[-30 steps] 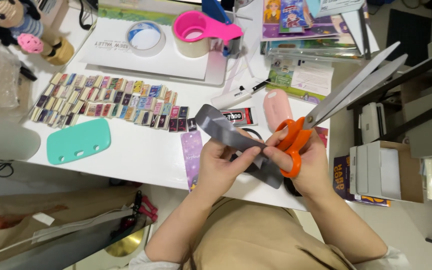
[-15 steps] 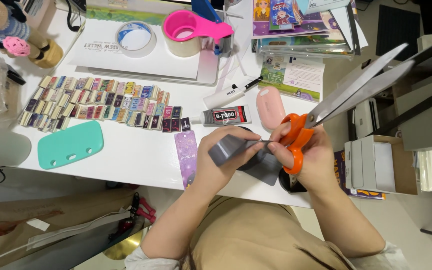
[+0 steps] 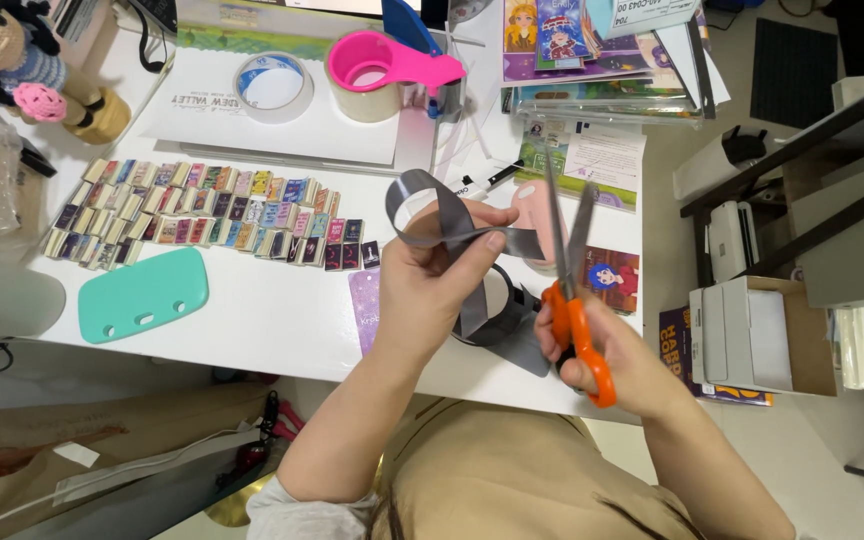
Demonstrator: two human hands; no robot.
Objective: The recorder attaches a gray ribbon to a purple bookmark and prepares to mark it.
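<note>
- Right hand (image 3: pixel 607 365), nearest the body: fingers threaded through the orange handles of the scissors (image 3: pixel 572 290); grip closed on the handles, blades parted in a narrow V pointing up and away over the table edge.
- Left hand (image 3: pixel 437 275), just left of the scissors: grip closed, thumb and fingertips pinching a grey strip (image 3: pixel 452 235) of flat, ribbon-like material.
- Strip relative to grips: it curls up in a loop above the left hand's pinch, runs right from the fingertips toward the scissor blades, and another length hangs down below the hand to the table edge. Strip end sits at or just beside the blades; whether it lies between them, cannot tell.
- White table (image 3: pixel 282 310) under both hands; a purple card (image 3: pixel 364 300) lies partly hidden by the left wrist.
- Left of the hands: teal flat case (image 3: pixel 142 295).
- Further out: long double row of small coloured tiles (image 3: pixel 202 215).
- Far side: pink tape dispenser (image 3: pixel 387 70), clear tape roll (image 3: pixel 272 85), stack of illustrated books (image 3: pixel 592 50).
- Far left corner: crocheted doll (image 3: pixel 22 60).
</note>
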